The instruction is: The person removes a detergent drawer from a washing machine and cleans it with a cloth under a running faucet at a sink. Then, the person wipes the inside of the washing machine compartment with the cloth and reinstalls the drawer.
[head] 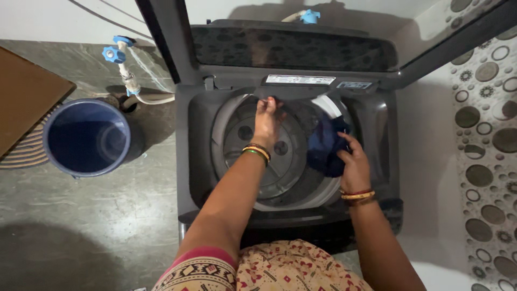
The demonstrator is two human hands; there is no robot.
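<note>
Left hand (267,116) pinches the far end of a dark blue garment (327,146) at the back rim of the washing machine (195,134). Right hand (353,161) grips its bunched part at the drum's right edge — best lifted with both hands together, clear of the rim.

Domestic wash area. Evidence: top-loading washing machine (288,145), blue bucket (89,137), wall tap with hose (121,59), bare grey floor (97,215).

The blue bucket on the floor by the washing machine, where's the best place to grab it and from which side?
Grip the blue bucket by its top rim, coming straight down from above. It stands upright with its round mouth open to the camera and no handle shows, so the rim's near edge, away from the brown board, looks the freest hold.
</note>
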